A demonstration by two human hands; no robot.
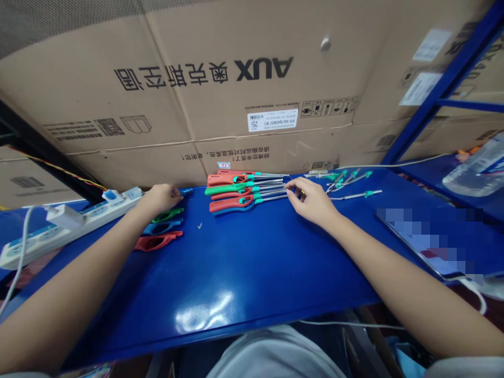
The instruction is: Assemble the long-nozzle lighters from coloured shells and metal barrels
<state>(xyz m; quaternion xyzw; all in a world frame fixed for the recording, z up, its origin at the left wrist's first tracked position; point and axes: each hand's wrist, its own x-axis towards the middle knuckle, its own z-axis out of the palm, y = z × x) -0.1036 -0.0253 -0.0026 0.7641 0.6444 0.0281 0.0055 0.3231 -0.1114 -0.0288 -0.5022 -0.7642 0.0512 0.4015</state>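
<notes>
My left hand (163, 199) is closed at the back left of the table, its fingers curled over a blue plastic handle piece (186, 191) whose end pokes out to the right. Just below it lie a green handle shell (170, 214), a blue one (163, 227) and a red one (159, 241). Several gas lighters (232, 202) with red or green handles and metal rods lie side by side in the middle. Over their rod tips, my right hand (311, 202) has its fingers pinched together; what they hold is hidden. Metal tubes with teal collars (350, 178) and thin wires lie beyond it.
A large cardboard box (197, 115) walls off the back. At left lies a white power strip (94, 215) with plugs. A phone (429, 247) with a cable and a clear plastic bottle (476, 168) are on the right, near a blue metal post (437, 102).
</notes>
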